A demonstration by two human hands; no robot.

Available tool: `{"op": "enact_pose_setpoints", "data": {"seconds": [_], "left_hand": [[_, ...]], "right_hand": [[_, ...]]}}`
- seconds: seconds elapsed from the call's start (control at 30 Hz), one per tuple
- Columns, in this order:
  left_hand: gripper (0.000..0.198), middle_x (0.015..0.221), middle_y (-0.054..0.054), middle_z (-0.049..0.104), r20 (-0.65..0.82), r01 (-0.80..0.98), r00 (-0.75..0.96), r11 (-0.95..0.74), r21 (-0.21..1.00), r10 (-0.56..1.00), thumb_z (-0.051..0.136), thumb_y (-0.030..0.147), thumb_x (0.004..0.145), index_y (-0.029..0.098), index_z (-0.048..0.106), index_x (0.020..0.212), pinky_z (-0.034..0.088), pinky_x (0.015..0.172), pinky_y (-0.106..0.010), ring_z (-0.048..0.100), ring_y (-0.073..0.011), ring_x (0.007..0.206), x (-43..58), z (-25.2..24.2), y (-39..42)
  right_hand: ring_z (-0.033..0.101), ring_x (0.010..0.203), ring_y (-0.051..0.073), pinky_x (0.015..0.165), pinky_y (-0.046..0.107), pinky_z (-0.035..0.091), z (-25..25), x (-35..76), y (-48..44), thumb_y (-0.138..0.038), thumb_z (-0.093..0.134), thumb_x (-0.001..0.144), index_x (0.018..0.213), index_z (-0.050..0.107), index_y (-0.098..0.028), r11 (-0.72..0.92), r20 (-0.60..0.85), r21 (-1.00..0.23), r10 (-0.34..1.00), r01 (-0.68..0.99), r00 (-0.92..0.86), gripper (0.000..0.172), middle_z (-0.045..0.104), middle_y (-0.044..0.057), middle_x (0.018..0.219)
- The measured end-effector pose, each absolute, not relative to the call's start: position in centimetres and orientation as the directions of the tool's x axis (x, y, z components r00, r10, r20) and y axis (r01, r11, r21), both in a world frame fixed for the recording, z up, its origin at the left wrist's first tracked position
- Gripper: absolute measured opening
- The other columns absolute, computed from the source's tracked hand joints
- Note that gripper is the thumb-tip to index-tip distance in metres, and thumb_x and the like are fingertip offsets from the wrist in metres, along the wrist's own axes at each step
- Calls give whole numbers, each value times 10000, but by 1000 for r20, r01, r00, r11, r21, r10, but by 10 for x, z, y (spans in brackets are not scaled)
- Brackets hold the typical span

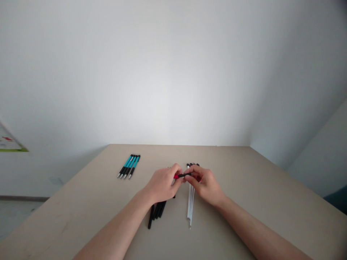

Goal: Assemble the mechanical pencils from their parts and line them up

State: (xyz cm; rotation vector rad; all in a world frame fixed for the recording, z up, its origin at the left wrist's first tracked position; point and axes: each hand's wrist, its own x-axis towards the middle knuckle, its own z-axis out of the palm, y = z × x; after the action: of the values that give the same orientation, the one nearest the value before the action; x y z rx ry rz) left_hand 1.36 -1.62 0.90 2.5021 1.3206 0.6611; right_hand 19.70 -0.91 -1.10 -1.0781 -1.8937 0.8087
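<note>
Both hands meet over the middle of a beige table (244, 187). My left hand (162, 183) is closed and pinches one end of a small red and black pen part (182, 176). My right hand (205, 185) is closed on its other end. Below my left hand lie several black pen barrels (156, 213), partly hidden by the hand. Under my right hand lie several thin white refills (191, 206) with dark tips at the far end.
Several teal and black pens (129, 166) lie side by side at the far left of the table. A white wall stands behind the table's far edge. A sheet of paper (8, 141) hangs on the wall at left.
</note>
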Motion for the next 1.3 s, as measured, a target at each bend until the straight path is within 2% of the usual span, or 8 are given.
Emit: {"op": "enact_pose_setpoints", "data": {"seconds": [0.2,0.33,0.43,0.57,0.7,0.93,1.17,1.3], "left_hand": [[184,782,-1,607,284,711,517,-590,382,808,366,282,923,215,512,832,389,647,-240,564,-148,719,13,11,-15],[278,804,-14,592,296,726,514,-592,351,805,310,285,945,204,530,797,396,664,-243,560,-145,729,12,10,-14],[259,840,-19,604,291,723,514,-590,360,807,331,299,942,203,544,830,404,677,-243,568,-146,751,12,10,-15],[148,893,-8,624,302,722,500,-583,373,812,436,329,904,219,534,916,408,683,-243,575,-153,779,12,10,-16],[195,831,-3,605,301,731,520,-598,329,800,378,299,929,214,540,861,396,669,-240,562,-145,740,13,10,-15],[298,831,-9,603,284,738,523,-594,321,804,313,301,952,210,564,820,398,674,-242,569,-140,743,13,10,-14],[134,900,-2,626,284,740,507,-580,340,814,465,320,893,237,550,955,404,675,-246,577,-154,777,12,12,-15],[163,852,-2,608,275,744,524,-591,313,806,428,300,912,232,576,906,400,669,-234,564,-142,756,12,13,-15]], "right_hand": [[490,490,106,486,232,340,-8,197,-11,-302,505,866,708,612,-158,446,322,-783,887,434,-332,239,667,23,618],[525,512,116,491,228,356,-8,197,-11,-257,519,843,856,598,-160,454,338,-789,884,414,-324,126,673,14,639],[545,527,120,500,229,365,-9,196,-11,-255,509,848,845,586,-164,448,333,-795,886,409,-324,119,676,16,647],[563,524,124,518,228,393,-8,196,-10,-321,485,876,721,578,-169,423,310,-803,898,420,-313,236,658,19,602],[523,467,112,491,227,376,-8,196,-10,-368,466,889,570,533,-175,422,312,-766,904,485,-294,379,602,9,515],[585,568,132,545,228,427,-9,197,-11,-251,508,851,812,592,-165,461,337,-794,876,396,-344,127,632,6,626],[490,452,105,475,222,346,-11,197,-8,-323,448,899,577,538,-178,455,337,-719,890,525,-308,365,585,-4,503],[513,484,112,486,219,365,-10,196,-10,-319,465,890,673,569,-172,470,337,-743,878,478,-340,282,603,0,550]]}}
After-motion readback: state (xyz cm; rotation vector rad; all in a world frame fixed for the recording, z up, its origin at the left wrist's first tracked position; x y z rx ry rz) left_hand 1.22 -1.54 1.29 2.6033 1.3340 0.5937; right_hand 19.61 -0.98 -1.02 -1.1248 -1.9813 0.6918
